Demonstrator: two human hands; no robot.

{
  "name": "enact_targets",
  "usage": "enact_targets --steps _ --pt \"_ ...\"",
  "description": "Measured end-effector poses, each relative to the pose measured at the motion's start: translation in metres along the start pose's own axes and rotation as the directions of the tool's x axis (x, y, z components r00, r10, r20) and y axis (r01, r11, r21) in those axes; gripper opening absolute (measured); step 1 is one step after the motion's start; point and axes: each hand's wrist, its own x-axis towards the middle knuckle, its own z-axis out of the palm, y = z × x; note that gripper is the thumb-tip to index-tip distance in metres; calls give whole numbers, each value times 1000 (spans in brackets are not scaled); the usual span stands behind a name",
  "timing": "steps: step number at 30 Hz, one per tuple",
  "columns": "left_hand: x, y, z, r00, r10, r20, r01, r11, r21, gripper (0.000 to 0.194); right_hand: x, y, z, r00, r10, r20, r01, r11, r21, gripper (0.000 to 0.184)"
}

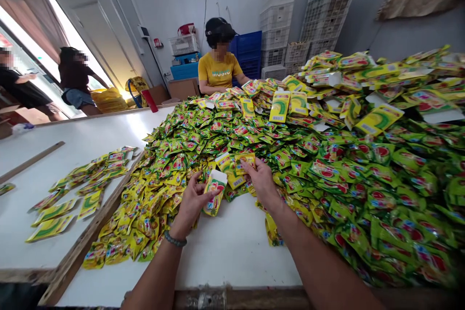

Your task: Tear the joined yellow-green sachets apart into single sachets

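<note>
My left hand (192, 199) is closed on a small carton (215, 194) that stands tilted with its white flap open at the top. A yellow candy packet (244, 162) is pinched in the fingers of my right hand (264, 183). Just below that packet lies another yellow carton (235, 177) with a barcode, its flap raised. Around both hands spreads a heap of small sachets: yellow ones (152, 208) pile up at the left, green ones (327, 169) with red fruit pictures at the right and behind.
Flat unfilled-looking cartons (381, 75) are stacked on the heap at the back right. Left of a wooden strip (98, 220), several cartons (54, 227) lie on the white table (225, 252). A co-worker in a yellow shirt (220, 71) sits opposite. Crates (278, 24) stand against the wall.
</note>
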Motion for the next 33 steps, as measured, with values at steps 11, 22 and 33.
enact_targets --steps 11,22,33 --pt "-3 -2 -5 998 -27 54 24 998 61 35 -10 -12 1 938 8 346 213 775 -596 13" --pt "-2 0 3 965 -242 95 252 962 -106 41 -22 2 19 971 -108 213 209 819 -535 15" --pt "-1 0 1 979 -203 22 204 961 -189 43 -23 -10 18 944 -109 312 267 808 -525 14"
